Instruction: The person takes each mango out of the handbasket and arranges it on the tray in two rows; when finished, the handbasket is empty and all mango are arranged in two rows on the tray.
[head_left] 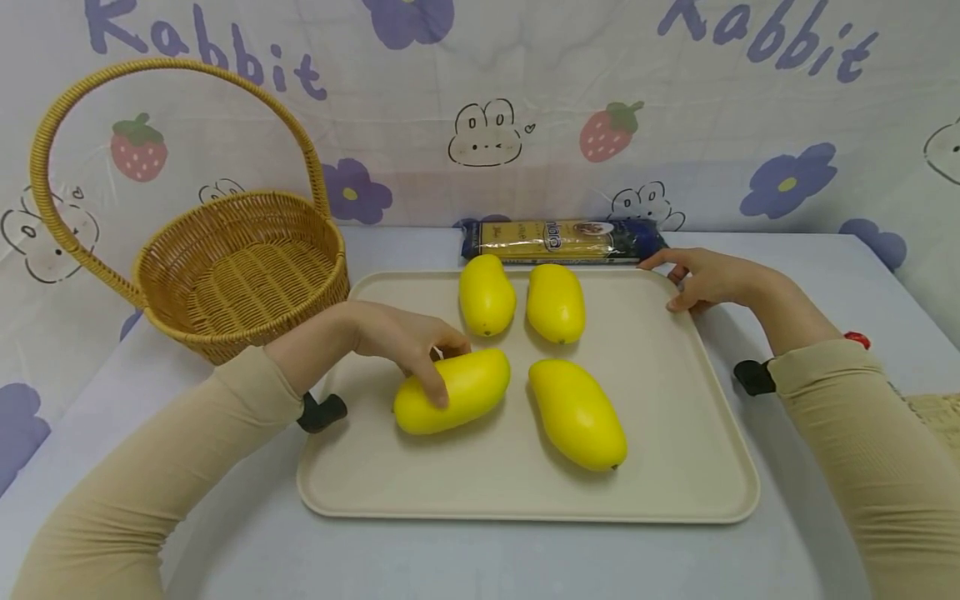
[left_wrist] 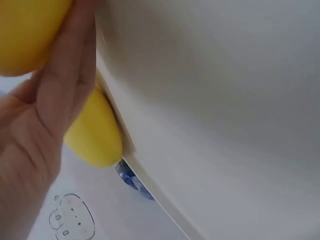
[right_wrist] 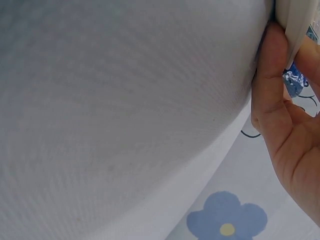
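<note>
My left hand (head_left: 401, 342) grips a yellow mango (head_left: 468, 392) from above, thumb on its near side and fingers over the far side, above the left part of a beige tray (head_left: 450, 492). In the left wrist view, that mango (left_wrist: 30, 35) shows at the top left against the fingers. Three other mangoes lie on the tray: one at back centre (head_left: 487, 296), one just right of it (head_left: 556, 302), and one at front right (head_left: 577, 417). My right hand (head_left: 708, 279) holds the tray's far right corner, its thumb (right_wrist: 272, 75) against the outer edge.
A wicker basket (head_left: 240, 275) with a tall arched handle stands at the back left, beside the tray. Behind the tray lies a long blue and yellow packet (head_left: 562, 242). A patterned cloth (head_left: 540, 183) hangs behind the white table (head_left: 480, 558). A woven object (head_left: 937, 425) shows at the right edge.
</note>
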